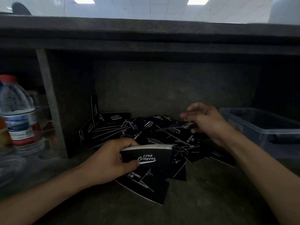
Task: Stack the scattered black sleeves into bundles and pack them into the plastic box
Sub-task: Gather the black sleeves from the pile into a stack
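A heap of flat black sleeves (113, 125) with white "Club Camping" print lies scattered on the dark shelf floor, some leaning against the back corner. My left hand (112, 157) grips a neat bundle of sleeves (149, 155), edges up, just above the front of the heap. My right hand (205, 117) hovers over the right side of the heap and pinches a single sleeve (174, 128) by its edge, lifted and blurred. The clear plastic box (266, 125) stands to the right, its inside dark.
A concrete counter (146, 33) overhangs the shelf. A grey upright divider (48, 101) stands at the left, with a water bottle with a red cap (17, 108) and other containers beyond it. Bare shelf floor (203, 200) lies in front.
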`<state>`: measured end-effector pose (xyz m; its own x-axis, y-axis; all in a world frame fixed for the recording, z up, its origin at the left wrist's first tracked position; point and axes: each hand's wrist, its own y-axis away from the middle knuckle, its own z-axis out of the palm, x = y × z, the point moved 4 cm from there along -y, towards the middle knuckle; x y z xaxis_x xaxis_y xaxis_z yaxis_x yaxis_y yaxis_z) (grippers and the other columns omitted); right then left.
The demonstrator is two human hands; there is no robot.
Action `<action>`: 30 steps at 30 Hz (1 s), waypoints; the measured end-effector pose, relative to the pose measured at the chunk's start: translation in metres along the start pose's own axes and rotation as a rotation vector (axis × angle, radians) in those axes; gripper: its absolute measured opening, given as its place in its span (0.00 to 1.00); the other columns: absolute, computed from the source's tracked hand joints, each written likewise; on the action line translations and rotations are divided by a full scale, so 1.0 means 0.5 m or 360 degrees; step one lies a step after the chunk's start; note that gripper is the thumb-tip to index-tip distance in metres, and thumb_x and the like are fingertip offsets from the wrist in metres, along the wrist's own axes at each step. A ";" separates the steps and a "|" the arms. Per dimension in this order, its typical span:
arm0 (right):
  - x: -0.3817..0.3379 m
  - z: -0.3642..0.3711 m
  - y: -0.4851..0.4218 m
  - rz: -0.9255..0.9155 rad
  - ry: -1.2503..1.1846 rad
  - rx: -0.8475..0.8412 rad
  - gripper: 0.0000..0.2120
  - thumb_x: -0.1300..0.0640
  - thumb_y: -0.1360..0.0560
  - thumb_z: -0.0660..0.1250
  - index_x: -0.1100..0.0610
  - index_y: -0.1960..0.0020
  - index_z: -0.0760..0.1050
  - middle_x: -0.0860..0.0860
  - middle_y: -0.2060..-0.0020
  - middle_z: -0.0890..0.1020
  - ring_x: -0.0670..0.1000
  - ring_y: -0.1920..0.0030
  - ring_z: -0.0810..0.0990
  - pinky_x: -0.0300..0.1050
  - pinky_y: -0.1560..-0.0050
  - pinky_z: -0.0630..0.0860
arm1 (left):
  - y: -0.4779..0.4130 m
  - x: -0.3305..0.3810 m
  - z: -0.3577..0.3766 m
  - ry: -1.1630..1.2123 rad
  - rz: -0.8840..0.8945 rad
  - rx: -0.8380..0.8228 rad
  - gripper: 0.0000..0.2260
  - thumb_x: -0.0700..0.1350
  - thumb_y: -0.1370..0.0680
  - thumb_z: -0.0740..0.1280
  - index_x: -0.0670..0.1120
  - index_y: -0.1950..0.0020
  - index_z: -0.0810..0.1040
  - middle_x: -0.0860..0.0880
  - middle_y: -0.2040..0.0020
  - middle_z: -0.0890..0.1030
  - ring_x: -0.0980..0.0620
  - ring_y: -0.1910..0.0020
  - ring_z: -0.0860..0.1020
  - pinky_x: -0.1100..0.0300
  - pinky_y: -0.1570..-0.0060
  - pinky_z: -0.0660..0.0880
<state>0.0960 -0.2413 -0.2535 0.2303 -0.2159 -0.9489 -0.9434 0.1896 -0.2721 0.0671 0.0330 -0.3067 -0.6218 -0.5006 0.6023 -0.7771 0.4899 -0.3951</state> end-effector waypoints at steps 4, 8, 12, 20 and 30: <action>0.001 0.012 0.004 0.0152 -0.0407 -0.0209 0.08 0.69 0.21 0.60 0.66 0.49 0.78 0.62 0.49 0.84 0.57 0.52 0.86 0.46 0.56 0.84 | 0.001 -0.001 0.001 0.0026 -0.0018 -0.0027 0.12 0.41 0.26 0.76 0.55 0.46 0.81 0.58 0.53 0.85 0.59 0.54 0.84 0.59 0.53 0.81; -0.022 0.005 0.003 -0.0063 -0.0808 -0.0343 0.14 0.70 0.23 0.61 0.66 0.38 0.74 0.59 0.48 0.85 0.57 0.43 0.83 0.48 0.45 0.82 | 0.003 0.002 0.001 0.0027 -0.0034 -0.0038 0.11 0.41 0.26 0.75 0.55 0.48 0.81 0.58 0.54 0.85 0.59 0.55 0.84 0.59 0.55 0.82; -0.041 -0.012 0.009 -0.0477 -0.0565 0.0014 0.10 0.65 0.28 0.72 0.60 0.47 0.78 0.55 0.56 0.86 0.49 0.59 0.85 0.36 0.69 0.76 | 0.002 0.002 0.001 0.0010 -0.0039 -0.0032 0.11 0.42 0.26 0.76 0.55 0.48 0.81 0.58 0.55 0.85 0.59 0.56 0.84 0.57 0.55 0.82; -0.023 0.061 0.031 -0.0720 0.0161 -0.0319 0.03 0.57 0.28 0.74 0.54 0.55 0.84 0.49 0.61 0.87 0.45 0.61 0.84 0.38 0.58 0.79 | 0.001 -0.005 0.000 0.0005 -0.0031 0.0022 0.19 0.43 0.28 0.77 0.57 0.41 0.78 0.59 0.50 0.84 0.59 0.51 0.83 0.55 0.49 0.81; 0.024 0.040 -0.002 -0.0420 0.0653 -0.0133 0.06 0.51 0.22 0.68 0.51 0.52 0.82 0.48 0.58 0.87 0.47 0.57 0.86 0.43 0.55 0.78 | 0.002 -0.002 -0.004 0.0055 -0.0039 0.0034 0.27 0.41 0.30 0.78 0.59 0.36 0.74 0.62 0.46 0.82 0.61 0.48 0.83 0.59 0.47 0.81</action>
<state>0.1044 -0.2249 -0.2678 0.3669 -0.6086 -0.7036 -0.8854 0.0037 -0.4649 0.0672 0.0353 -0.3062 -0.5992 -0.4870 0.6355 -0.7942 0.4622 -0.3946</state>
